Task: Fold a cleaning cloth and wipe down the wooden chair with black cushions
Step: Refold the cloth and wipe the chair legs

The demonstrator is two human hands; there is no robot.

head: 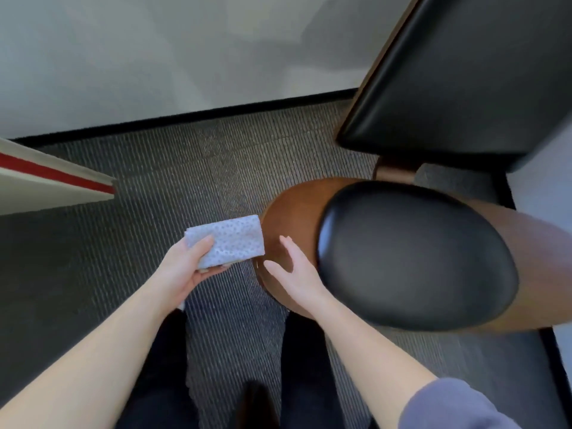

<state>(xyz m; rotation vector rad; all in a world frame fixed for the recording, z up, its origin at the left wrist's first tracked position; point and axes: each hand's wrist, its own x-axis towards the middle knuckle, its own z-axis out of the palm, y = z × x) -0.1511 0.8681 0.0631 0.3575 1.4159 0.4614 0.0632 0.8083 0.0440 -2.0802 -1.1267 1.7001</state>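
legs [164,366] are standing on ribbed grey carpet [185,168] by a white wall [154,57]; left hand [182,270] is pinching the folded cloth [232,239], right hand [294,274] is hovering empty, fingers straight, over the chair [284,218].

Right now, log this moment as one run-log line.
left grip: holds folded pale-grey speckled cloth | right grip: open, over brown wooden chair surface | black oval cushion: right of both grips | cloth: clear of cushion

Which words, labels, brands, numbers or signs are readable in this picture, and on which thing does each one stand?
No text can be read in this view.
cloth: only a dotted pattern, no label.
black cushions: plain, no brand or mark.
wooden chair: bare wood, no mark.
white panel with a red stripe: no letters.
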